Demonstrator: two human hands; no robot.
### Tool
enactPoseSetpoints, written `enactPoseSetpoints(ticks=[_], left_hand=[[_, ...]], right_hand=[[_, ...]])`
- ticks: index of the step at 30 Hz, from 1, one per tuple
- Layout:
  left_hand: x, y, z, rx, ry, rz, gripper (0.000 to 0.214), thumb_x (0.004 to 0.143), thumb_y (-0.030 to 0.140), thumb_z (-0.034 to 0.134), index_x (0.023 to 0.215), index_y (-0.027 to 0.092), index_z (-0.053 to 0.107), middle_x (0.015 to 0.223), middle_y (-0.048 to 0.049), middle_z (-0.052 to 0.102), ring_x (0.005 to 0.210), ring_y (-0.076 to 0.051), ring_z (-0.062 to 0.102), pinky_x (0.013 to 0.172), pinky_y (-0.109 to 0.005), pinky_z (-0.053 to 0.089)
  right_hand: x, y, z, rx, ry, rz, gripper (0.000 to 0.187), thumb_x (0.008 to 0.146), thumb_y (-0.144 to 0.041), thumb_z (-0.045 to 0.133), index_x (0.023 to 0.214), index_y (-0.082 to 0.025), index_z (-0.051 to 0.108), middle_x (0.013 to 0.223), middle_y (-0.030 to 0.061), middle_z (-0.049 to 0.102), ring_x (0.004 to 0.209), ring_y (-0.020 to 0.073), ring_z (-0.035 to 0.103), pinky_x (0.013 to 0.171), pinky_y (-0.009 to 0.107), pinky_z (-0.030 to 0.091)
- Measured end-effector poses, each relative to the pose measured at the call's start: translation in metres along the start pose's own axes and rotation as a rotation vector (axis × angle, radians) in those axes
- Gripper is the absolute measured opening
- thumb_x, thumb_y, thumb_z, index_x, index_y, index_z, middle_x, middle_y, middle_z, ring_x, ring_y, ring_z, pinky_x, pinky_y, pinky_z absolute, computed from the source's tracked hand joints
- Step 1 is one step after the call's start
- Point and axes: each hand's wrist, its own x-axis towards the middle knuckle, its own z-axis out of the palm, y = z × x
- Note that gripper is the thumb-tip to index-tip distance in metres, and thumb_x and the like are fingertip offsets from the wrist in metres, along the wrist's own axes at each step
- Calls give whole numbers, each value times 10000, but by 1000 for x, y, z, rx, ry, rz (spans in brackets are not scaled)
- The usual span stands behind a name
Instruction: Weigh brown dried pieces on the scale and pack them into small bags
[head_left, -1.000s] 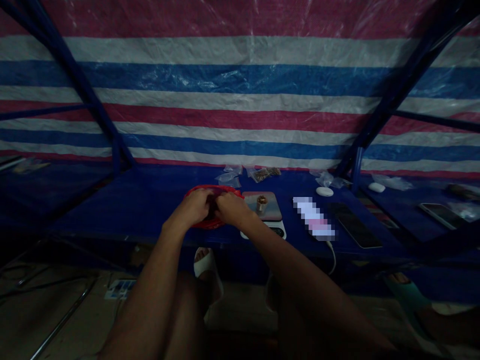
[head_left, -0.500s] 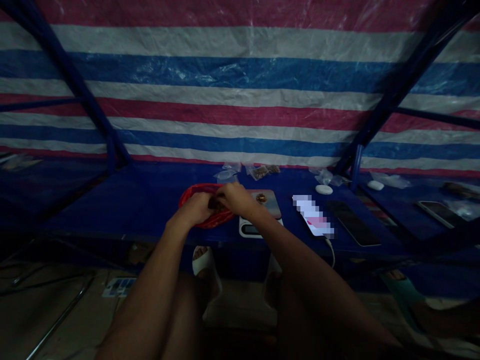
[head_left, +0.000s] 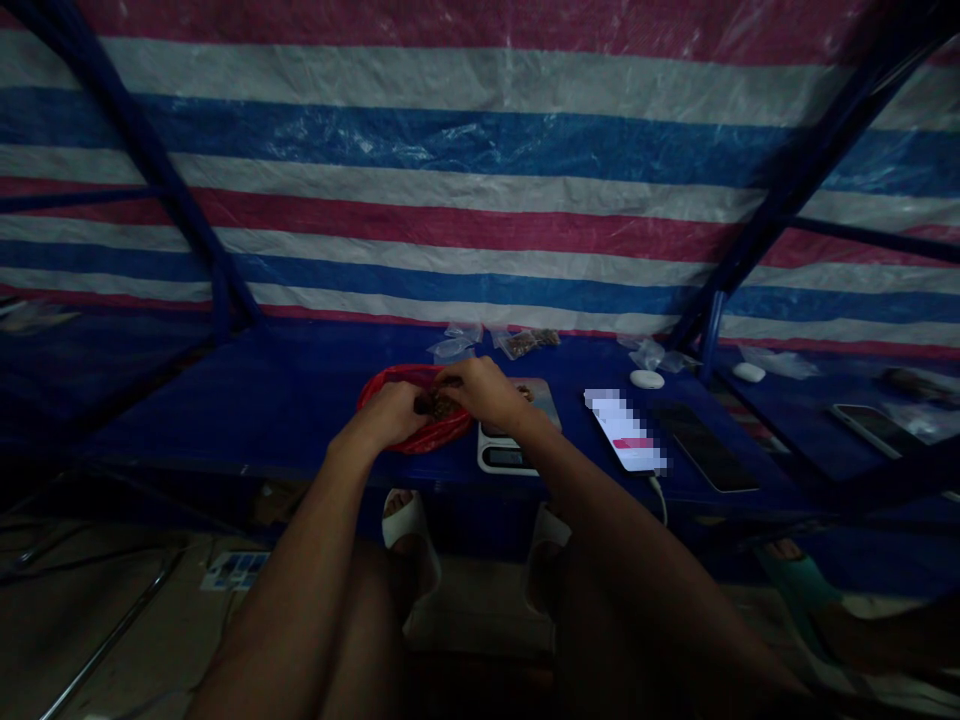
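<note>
Over the red bag [head_left: 433, 437], left hand [head_left: 393, 410] and right hand [head_left: 481, 386] are curled, grasp unclear; brown bits [head_left: 444, 405] could be spilled by tugging.

left hand [head_left: 397, 412]: bare | right hand [head_left: 481, 388]: bare | left forearm [head_left: 311, 540], right forearm [head_left: 622, 515]: both bare, smooth in outline, uncovered down toward the lower edge | left slipper [head_left: 409, 520]: white, plain, open-toed, broad rounded band, toes showing | right slipper [head_left: 553, 527]: white, matching, partly shadowed | lap: too dark to make out clothing
</note>
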Motion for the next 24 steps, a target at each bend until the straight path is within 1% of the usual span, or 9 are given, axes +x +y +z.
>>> enactPoseSetpoints(ticks=[3,6,9,12,14,17,20,24], left_hand=[[1,-1,1,-3,15,-11,212,858,203,665,1003,224,818,1047,-59,827,949,-228,757,785,-282,517],[2,-2,2,19,23,-36,251,849,169,667,1043,220,817,1114,-67,820,1017,-229,749,860,-286,520],[4,-5,3,31,24,-53,311,836,117,631,1060,221,821,1134,-70,818,1020,-222,750,864,-278,526],[6,-8,6,30,22,-57,315,821,118,633,1038,236,828,1119,-58,821,986,-218,756,837,-274,532],[7,-9,7,31,17,-50,290,822,133,642,1011,245,832,1112,-49,822,983,-216,756,840,-271,532],[9,-9,6,39,21,-51,282,828,120,629,993,231,829,1107,-51,822,987,-205,753,845,-260,529],[8,-4,1,52,62,-60,267,843,121,626,1003,214,818,1111,-56,820,998,-197,749,853,-252,524],[6,7,-4,36,135,-54,241,857,133,646,1020,207,808,1083,-61,826,987,-205,753,838,-258,525]], right_hand=[[-8,4,-16,49,64,22,242,928,-110,674,1086,-200,833,1066,82,833,956,219,781,886,311,583],[-23,12,-38,99,171,65,210,911,-126,711,1063,-203,835,1059,75,834,943,218,787,899,332,605],[-40,19,-59,126,247,196,194,873,-123,753,1035,-194,834,990,70,837,896,224,794,855,345,633],[-55,24,-73,118,245,308,184,840,-86,770,988,-176,831,944,71,836,886,223,799,827,325,636],[-61,25,-77,104,218,315,184,837,-67,764,981,-163,826,956,77,836,905,219,800,824,303,627],[-67,28,-77,80,190,280,163,851,-80,760,981,-156,823,970,82,836,915,216,798,821,285,611],[-69,32,-74,74,175,261,159,859,-89,753,980,-165,821,961,78,836,910,210,796,806,277,602],[-70,35,-73,90,152,272,182,853,-81,743,996,-166,815,937,77,835,896,205,794,801,277,595]])
